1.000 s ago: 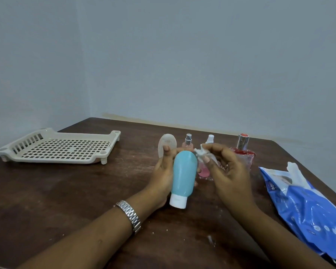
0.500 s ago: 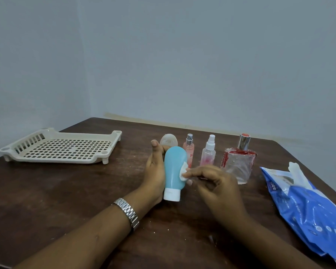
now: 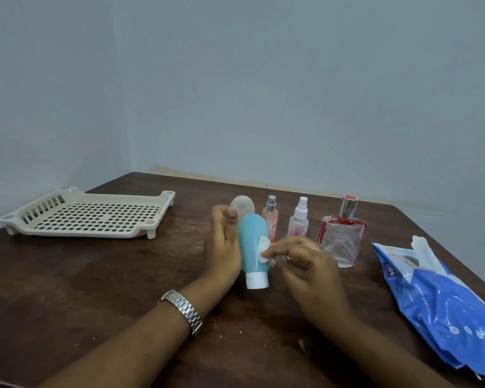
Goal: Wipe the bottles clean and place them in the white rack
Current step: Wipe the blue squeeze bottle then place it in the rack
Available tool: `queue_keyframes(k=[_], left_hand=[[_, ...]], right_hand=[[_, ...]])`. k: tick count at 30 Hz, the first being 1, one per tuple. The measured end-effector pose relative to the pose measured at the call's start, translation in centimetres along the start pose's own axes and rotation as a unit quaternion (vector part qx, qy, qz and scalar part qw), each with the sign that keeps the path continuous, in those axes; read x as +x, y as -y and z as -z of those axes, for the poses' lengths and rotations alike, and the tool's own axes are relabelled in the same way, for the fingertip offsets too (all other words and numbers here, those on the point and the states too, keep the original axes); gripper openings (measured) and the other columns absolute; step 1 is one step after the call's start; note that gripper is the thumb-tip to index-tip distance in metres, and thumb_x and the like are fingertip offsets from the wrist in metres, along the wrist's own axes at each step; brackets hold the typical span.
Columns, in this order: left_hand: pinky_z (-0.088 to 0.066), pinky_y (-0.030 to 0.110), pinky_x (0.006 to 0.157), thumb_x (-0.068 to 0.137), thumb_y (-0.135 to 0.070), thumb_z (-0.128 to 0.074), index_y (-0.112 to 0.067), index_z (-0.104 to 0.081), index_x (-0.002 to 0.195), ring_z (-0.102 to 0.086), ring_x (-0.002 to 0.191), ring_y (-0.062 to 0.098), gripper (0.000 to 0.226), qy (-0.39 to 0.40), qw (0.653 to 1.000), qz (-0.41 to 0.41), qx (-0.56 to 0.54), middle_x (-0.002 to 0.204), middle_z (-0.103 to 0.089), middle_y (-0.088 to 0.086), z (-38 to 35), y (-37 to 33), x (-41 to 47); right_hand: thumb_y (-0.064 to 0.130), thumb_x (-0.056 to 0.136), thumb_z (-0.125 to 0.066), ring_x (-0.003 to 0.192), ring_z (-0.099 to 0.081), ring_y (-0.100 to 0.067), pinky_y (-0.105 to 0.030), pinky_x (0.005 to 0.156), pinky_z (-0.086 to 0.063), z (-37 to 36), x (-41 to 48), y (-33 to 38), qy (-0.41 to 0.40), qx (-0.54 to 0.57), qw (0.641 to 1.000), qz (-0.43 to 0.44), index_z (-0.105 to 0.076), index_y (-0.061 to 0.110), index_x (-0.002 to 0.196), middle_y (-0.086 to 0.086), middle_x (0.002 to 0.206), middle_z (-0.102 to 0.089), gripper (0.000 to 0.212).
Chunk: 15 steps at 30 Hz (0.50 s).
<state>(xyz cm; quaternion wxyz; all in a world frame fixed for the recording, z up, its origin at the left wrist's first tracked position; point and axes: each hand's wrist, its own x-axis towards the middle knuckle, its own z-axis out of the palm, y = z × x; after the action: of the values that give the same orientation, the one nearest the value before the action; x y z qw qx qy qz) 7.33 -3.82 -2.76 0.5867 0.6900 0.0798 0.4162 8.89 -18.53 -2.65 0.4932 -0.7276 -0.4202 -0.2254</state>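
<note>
The table (image 3: 67, 275) carries everything, and places here are told from the rack (image 3: 87, 217); the rack sits at the table's far left corner, empty, so no bottle is yet stowed. Well to the right of the rack, at the table's right edge, lies a blue packet (image 3: 443, 303). Between rack and packet stand four bottles in a row: a clear oval one (image 3: 242, 208) nearest the rack, then a pink spray (image 3: 270, 219), a small clear spray (image 3: 299, 222), and a square glass bottle (image 3: 342, 239) farthest from it. In front of that row, well right of the rack, the left hand (image 3: 224, 247) is closed around the blue tube (image 3: 252, 247), cap down and off the table; the right hand (image 3: 305, 264) pinches a white wipe (image 3: 264, 249) against the tube's side. The step in hand looks to be wiping the first bottle; next, probably, the tube needs turning to reach its other faces, then carrying left to the rack.
</note>
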Motion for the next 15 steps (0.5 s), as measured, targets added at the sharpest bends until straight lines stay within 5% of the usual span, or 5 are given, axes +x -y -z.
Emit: queue_keyframes(k=[3, 5, 7, 10, 15], left_hand=[[-0.050, 0.034, 0.080, 0.073, -0.083, -0.016, -0.039, -0.040, 0.105, -0.061, 0.092, 0.027, 0.059, 0.053, 0.996, 0.053, -0.041, 0.101, -0.062, 0.006, -0.3, 0.2, -0.5], [-0.050, 0.044, 0.092, 0.066, -0.092, -0.015, -0.055, -0.037, 0.103, -0.061, 0.104, 0.029, 0.057, 0.101, 0.988, 0.098, -0.066, 0.115, -0.061, 0.011, -0.5, -0.1, -0.9], [-0.047, 0.043, 0.100, 0.070, -0.085, -0.015, -0.048, -0.033, 0.120, -0.058, 0.113, 0.024, 0.065, 0.132, 0.982, 0.102, -0.087, 0.128, -0.055, 0.008, -0.8, -0.4, -1.4], [-0.051, 0.021, 0.084, 0.075, -0.065, -0.029, -0.034, -0.026, 0.135, -0.061, 0.105, 0.016, 0.068, 0.178, 0.974, 0.090, -0.106, 0.122, -0.057, 0.004, -0.8, -0.6, -1.6], [-0.053, 0.019, 0.065, 0.075, -0.058, -0.049, -0.039, -0.026, 0.129, -0.067, 0.077, 0.009, 0.061, 0.209, 0.962, 0.120, -0.127, 0.110, -0.062, 0.009, -0.4, -0.8, -1.4]], right_hand=[[0.003, 0.077, -0.067, 0.091, -0.060, -0.003, -0.025, 0.077, -0.053, 0.1, 0.0, -0.5, -0.003, 0.002, 1.000, -0.024, -0.073, 0.023, 0.084, 0.014, 0.093, -0.063, 0.022], [0.002, 0.077, -0.066, 0.092, -0.058, 0.002, -0.019, 0.077, -0.050, 0.2, 0.0, -0.5, 0.000, -0.027, 1.000, -0.007, -0.073, 0.022, 0.084, 0.016, 0.092, -0.061, 0.022], [0.005, 0.077, -0.063, 0.093, -0.055, 0.008, -0.008, 0.078, -0.044, 0.1, 0.0, -0.3, 0.009, -0.060, 0.998, 0.013, -0.073, 0.022, 0.085, 0.016, 0.091, -0.060, 0.022], [0.009, 0.078, -0.061, 0.093, -0.051, 0.012, -0.001, 0.080, -0.037, -0.1, -0.1, 0.3, 0.049, -0.093, 0.993, 0.045, -0.073, 0.023, 0.090, 0.020, 0.093, -0.056, 0.022], [0.010, 0.080, -0.060, 0.086, -0.054, -0.002, -0.008, 0.077, -0.041, -0.3, -0.2, 0.5, 0.096, -0.120, 0.984, 0.090, -0.072, 0.021, 0.092, 0.015, 0.090, -0.058, 0.021]])
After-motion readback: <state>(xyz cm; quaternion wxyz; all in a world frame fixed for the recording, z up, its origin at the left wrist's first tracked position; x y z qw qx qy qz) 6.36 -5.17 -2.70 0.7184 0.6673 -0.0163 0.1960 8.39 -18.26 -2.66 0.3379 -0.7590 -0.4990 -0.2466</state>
